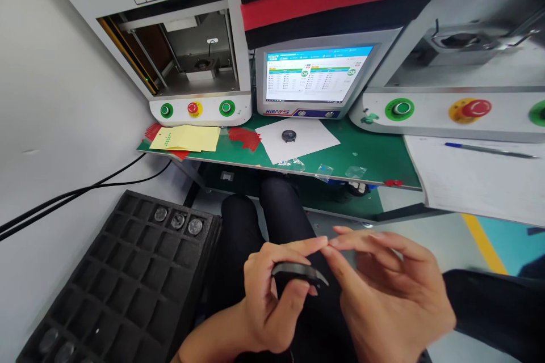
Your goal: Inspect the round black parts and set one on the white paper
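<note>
Below the desk [374, 153] edge, over the lap, the left hand [266, 295] is closed around a dark round part [298, 273], presenting its rim to the right hand [392, 289], whose loosely spread, empty fingertips touch it.

Both hands meet low over the lap. The left hand [272, 295] curls, thumb and forefinger pinching. The right hand [389, 289] spreads loosely, its fingertips [334, 242] touching the left forefinger.

"HIRAYS" on monitor [313, 80] bezel ("OK" onscreen).
</note>
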A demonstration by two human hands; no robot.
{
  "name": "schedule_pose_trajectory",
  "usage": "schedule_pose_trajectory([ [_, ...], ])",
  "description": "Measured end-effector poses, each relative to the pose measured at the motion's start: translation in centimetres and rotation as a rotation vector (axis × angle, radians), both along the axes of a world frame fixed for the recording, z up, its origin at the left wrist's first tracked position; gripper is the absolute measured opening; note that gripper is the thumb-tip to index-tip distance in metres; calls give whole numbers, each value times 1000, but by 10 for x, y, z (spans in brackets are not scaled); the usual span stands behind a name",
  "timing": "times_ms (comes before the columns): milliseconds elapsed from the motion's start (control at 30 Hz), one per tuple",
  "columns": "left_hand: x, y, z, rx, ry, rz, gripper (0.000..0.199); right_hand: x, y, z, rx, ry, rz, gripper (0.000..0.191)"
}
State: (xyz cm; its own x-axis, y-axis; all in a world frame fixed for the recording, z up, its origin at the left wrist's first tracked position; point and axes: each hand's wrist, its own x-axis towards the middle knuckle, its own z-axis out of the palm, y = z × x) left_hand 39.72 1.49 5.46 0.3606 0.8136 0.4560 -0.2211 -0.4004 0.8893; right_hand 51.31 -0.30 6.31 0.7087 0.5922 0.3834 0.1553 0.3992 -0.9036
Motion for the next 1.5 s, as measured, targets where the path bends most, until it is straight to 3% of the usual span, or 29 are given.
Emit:
schedule_pose_trajectory([
  [300, 4, -2, 2, -52, -8, -14, 17, -2, -2, 1, 12, 43, -10, 36],
  [400, 3, -4, 3, -83, 43, 37, 15, 0, -2, -2, 37, 4, 8, 34],
  [467, 4, -2, 4, -178, 40, 110, 11, 1, -4, -4, 55, 13, -5, 35],
  [567, 7, 7, 7, -424, -36, 146, 21, 1, -5, -7, 42, 78, -16, 36],
  [667, 7, 19, 12, -613, 27, 45, 28, 2, -5, -9, -13, 115, 59, 33],
  [767, 4, 26, 18, -685, 178, -47, 26, 6, -2, -9, -71, 122, 179, 36],
  [867, -1, 28, 22, -642, 266, -36, 38, 14, 1, -9, -147, 183, 340, 37],
  [1000, -4, 29, 20, -494, 273, -67, 38, 23, 4, -10, -199, 465, 510, 36],
  [1200, 0, 42, 6, 26, 123, -172, 62, 15, -3, -15, -287, 793, 509, 45],
  [1367, 1, 49, -5, 106, 56, -190, 64, 10, -5, -15, -287, 803, 564, 41],
  [1500, -1, 49, -5, 176, 109, -84, 66, 18, -6, -12, -215, 624, 358, 31],
])
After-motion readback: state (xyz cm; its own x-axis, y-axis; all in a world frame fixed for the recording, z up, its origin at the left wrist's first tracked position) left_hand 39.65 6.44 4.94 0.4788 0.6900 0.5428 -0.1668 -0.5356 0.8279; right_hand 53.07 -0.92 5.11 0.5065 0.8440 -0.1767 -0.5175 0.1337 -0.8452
